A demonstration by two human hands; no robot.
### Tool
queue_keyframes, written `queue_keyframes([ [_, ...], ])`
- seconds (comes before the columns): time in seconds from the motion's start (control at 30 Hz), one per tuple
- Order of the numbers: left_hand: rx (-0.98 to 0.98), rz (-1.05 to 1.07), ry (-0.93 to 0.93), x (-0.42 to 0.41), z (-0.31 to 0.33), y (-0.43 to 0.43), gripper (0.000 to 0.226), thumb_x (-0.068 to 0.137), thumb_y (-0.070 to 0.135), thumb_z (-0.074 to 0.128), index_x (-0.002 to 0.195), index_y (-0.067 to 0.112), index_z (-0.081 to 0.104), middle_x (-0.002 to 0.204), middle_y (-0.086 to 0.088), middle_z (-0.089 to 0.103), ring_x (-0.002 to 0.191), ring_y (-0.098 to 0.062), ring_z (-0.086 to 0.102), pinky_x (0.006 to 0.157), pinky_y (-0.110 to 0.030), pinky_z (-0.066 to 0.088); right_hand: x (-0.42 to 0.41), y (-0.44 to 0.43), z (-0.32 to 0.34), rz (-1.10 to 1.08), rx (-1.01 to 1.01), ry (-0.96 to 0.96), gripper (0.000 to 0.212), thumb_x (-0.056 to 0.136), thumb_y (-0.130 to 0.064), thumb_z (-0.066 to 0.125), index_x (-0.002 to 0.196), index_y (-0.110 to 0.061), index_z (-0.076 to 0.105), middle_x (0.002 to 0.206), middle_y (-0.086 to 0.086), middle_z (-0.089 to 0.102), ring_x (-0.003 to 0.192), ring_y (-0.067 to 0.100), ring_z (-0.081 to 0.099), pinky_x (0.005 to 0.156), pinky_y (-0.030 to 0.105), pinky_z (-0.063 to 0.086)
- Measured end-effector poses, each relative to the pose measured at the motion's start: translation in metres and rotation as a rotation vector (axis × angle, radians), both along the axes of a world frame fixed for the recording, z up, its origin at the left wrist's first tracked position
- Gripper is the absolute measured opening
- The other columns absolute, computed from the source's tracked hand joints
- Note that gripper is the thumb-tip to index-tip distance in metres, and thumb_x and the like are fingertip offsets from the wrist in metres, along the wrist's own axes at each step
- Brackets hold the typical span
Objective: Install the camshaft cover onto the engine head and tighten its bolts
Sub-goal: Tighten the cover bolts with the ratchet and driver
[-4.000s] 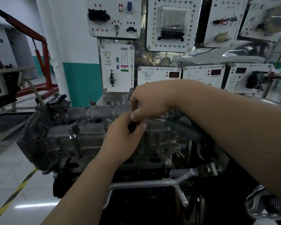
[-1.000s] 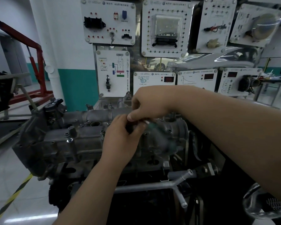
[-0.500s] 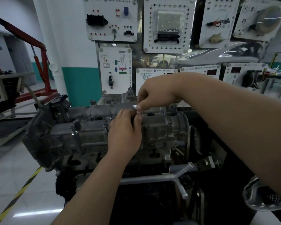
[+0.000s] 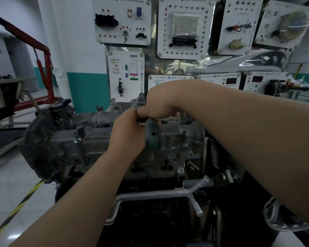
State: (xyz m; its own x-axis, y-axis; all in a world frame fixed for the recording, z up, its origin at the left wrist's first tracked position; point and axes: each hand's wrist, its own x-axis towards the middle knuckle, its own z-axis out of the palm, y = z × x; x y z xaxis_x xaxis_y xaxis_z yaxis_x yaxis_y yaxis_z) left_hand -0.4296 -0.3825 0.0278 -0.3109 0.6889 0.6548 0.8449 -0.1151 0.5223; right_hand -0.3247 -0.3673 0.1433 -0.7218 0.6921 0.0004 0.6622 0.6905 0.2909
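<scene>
The grey camshaft cover (image 4: 177, 132) lies on top of the engine head, with bolts (image 4: 75, 134) standing along its near edge. Both hands meet over its middle. My right hand (image 4: 161, 102) reaches in from the right, its fingers curled down round the head of a green-handled wrench (image 4: 152, 138). The blurred handle points down toward me across the cover. My left hand (image 4: 128, 132) comes up from below and pinches the same tool head from the left. The bolt beneath the tool is hidden by my fingers.
A dark timing housing (image 4: 37, 139) closes the engine's left end. A bent metal pipe (image 4: 159, 194) runs across the front, below the head. White training panels (image 4: 122, 20) hang behind the engine. A red hoist (image 4: 43, 56) stands at left, and yellow-black tape (image 4: 16, 211) crosses the floor.
The green handle, out of sight half a second ago, has swung round and now points down toward me. Both hands stay at the same spot on the cover.
</scene>
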Motion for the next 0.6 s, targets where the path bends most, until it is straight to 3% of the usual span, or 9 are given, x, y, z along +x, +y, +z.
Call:
queue_keyframes([
  [0.07,0.005,-0.03,-0.11,0.001,-0.005,-0.003,0.006,0.087,0.02,0.063,0.087,0.014,0.063,0.079,0.002,0.066,0.073,-0.016,0.06,0.065,-0.035,0.051,-0.003,0.002,0.0,-0.014,0.003,0.045,0.051,0.101,-0.044,0.039,0.062,-0.015,0.051,0.036,-0.004,0.049,0.037,0.007,0.045,0.046,0.022,0.029],
  [0.13,0.033,-0.024,-0.16,0.006,-0.007,-0.008,0.015,0.085,0.031,0.061,0.08,0.017,0.063,0.07,0.005,0.064,0.062,-0.008,0.057,0.051,-0.027,0.044,-0.005,0.005,0.001,-0.033,-0.028,0.092,0.051,0.094,-0.052,0.048,0.063,-0.013,0.056,0.034,-0.005,0.051,0.035,0.008,0.049,0.046,0.023,0.034],
  [0.2,0.064,-0.04,-0.221,0.01,-0.007,-0.012,0.023,0.082,0.043,0.062,0.073,0.022,0.063,0.065,0.006,0.062,0.056,-0.005,0.054,0.047,-0.022,0.034,-0.003,0.009,0.006,-0.02,-0.03,0.1,0.048,0.087,-0.057,0.059,0.064,-0.015,0.059,0.045,-0.004,0.059,0.048,0.013,0.055,0.049,0.026,0.036],
  [0.27,0.066,-0.091,-0.226,0.01,-0.007,-0.015,0.025,0.084,0.046,0.062,0.073,0.023,0.065,0.064,0.007,0.061,0.057,-0.005,0.054,0.048,-0.022,0.035,0.002,0.013,0.012,0.018,-0.023,0.053,0.04,0.083,-0.054,0.065,0.066,-0.018,0.064,0.057,-0.006,0.061,0.057,0.014,0.056,0.052,0.027,0.036],
  [0.4,0.009,-0.158,-0.167,0.007,-0.006,-0.017,0.032,0.09,0.046,0.055,0.065,0.026,0.06,0.054,0.005,0.054,0.048,-0.005,0.045,0.046,-0.022,0.029,0.011,0.017,0.013,0.074,-0.034,0.008,0.022,0.083,-0.048,0.068,0.091,-0.028,0.065,0.085,-0.017,0.06,0.078,0.002,0.055,0.062,0.025,0.036],
  [0.6,-0.042,-0.117,-0.128,0.006,-0.005,-0.022,0.027,0.092,0.038,0.053,0.067,0.027,0.054,0.051,0.009,0.054,0.046,-0.003,0.048,0.041,-0.013,0.031,0.003,0.012,0.007,-0.033,-0.076,0.052,0.05,0.09,-0.059,0.053,0.067,-0.015,0.062,0.044,-0.004,0.062,0.045,0.013,0.064,0.054,0.027,0.044],
])
